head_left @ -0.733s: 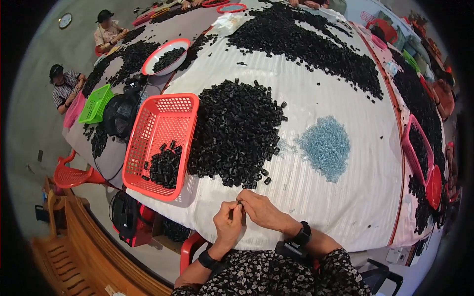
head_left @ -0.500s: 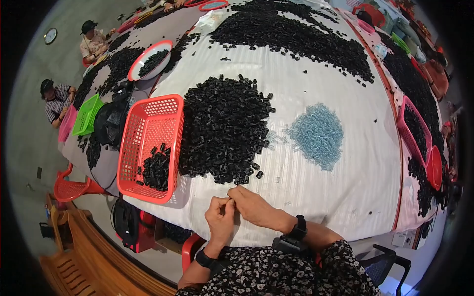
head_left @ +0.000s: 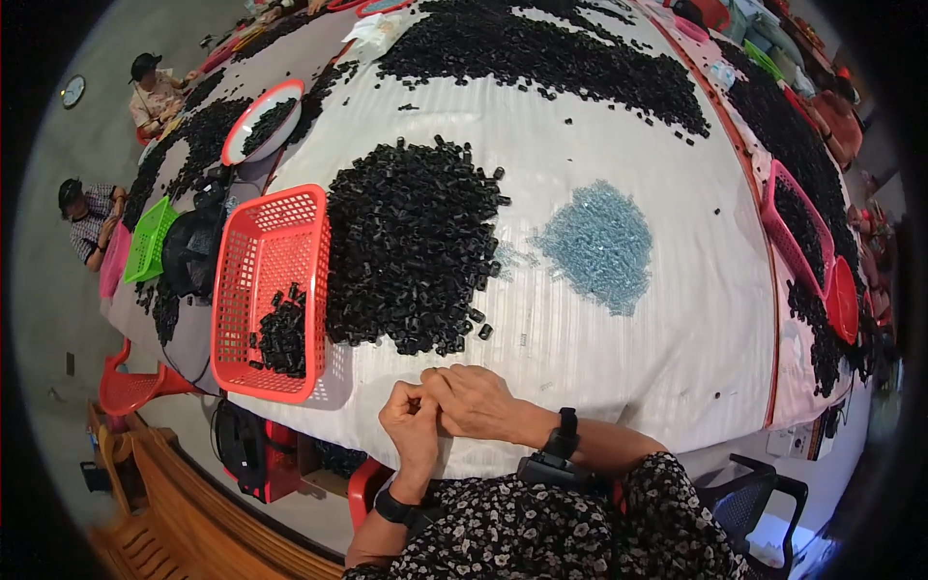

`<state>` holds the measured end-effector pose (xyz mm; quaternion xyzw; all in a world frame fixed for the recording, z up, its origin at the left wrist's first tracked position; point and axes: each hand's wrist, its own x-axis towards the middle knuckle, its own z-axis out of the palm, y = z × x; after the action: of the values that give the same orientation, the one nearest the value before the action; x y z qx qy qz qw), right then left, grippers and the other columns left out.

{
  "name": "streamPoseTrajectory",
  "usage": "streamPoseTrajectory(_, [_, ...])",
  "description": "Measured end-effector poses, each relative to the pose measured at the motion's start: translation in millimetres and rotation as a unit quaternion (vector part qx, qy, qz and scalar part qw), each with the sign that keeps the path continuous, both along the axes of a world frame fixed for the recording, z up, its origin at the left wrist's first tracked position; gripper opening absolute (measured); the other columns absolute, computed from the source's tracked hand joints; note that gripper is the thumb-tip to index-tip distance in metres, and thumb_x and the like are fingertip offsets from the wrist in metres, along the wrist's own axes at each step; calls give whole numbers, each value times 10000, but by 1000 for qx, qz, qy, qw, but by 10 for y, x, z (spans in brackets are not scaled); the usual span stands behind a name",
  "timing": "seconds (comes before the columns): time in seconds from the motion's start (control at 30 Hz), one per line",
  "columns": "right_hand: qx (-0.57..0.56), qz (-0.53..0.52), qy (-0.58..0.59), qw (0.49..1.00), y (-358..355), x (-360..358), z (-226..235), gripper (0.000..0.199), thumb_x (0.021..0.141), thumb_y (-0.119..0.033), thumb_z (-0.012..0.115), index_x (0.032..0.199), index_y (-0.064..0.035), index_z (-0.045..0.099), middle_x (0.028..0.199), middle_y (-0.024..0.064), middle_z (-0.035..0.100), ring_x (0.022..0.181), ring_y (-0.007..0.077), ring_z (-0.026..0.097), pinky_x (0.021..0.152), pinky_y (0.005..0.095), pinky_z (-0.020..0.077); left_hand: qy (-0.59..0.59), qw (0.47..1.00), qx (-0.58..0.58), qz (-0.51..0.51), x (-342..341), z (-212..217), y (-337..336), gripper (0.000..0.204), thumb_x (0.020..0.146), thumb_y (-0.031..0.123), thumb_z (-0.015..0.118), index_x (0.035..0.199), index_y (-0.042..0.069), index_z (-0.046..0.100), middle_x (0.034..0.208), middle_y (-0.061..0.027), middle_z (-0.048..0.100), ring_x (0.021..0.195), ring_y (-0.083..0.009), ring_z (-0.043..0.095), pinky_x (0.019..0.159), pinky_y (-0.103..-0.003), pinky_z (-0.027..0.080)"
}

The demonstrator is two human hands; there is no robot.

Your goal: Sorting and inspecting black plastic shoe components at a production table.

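My two hands meet at the near edge of the table (head_left: 677, 319), just over its white ribbed cover. My left hand (head_left: 411, 425) is curled, fingers (head_left: 404, 406) pinched together at the tips, and my right hand (head_left: 476, 401) presses in against it from the right, its fingers folded toward the same spot. Both sets of fingers are closed around something very small between them; it is too tiny and too covered to make out what it is. A dark band sits on each wrist.

Just ahead of my hands lies the big heap of small black parts (head_left: 411, 242), its nearest loose bits a little way from my knuckles. To the left of that heap, touching its edge, stands the red plastic basket (head_left: 261, 251), with a small clump of the same black parts in its near end. To the right, apart from the black heap, sits a smaller pile of pale blue parts (head_left: 599, 246).

Farther across, a long spread of more black parts (head_left: 541, 48) runs over the far side. A pink basket (head_left: 773, 193) with black parts rests along the right edge. On the left, two people (head_left: 92, 217) sit at another table, beside a green basket (head_left: 150, 242).
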<state>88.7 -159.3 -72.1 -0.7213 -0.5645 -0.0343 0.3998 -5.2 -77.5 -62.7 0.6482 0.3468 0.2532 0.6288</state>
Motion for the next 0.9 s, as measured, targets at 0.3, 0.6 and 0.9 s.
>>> streamPoseTrajectory(0.3, [22,8,-5,1000,-42,6,-8,250,673,-92,615,885,-22,502,717,79,556,613,210,580,539,295,478,-2,999,-16,-38,-29,-33,36,164,814,-29,599,699,33,500,644,56,483,601,-16,403,520,-175,337])
streamPoseTrajectory(0.6, [-39,74,79,993,-48,174,301,213,795,-141,565,954,-28,478,786,123,553,700,274,596,578,367,484,-12,992,-91,-85,-134,166,300,242,854,-19,569,1094,-10,601,793,-14,595,708,-81,580,664,-222,486])
streamPoseTrajectory(0.9, [-264,-210,28,941,-528,485,277,186,803,-116,579,892,-23,446,817,166,536,731,311,586,545,405,483,-40,977,198,70,-476,563,1151,264,768,-2,694,1009,-4,585,739,32,501,643,-45,475,561,-191,402])
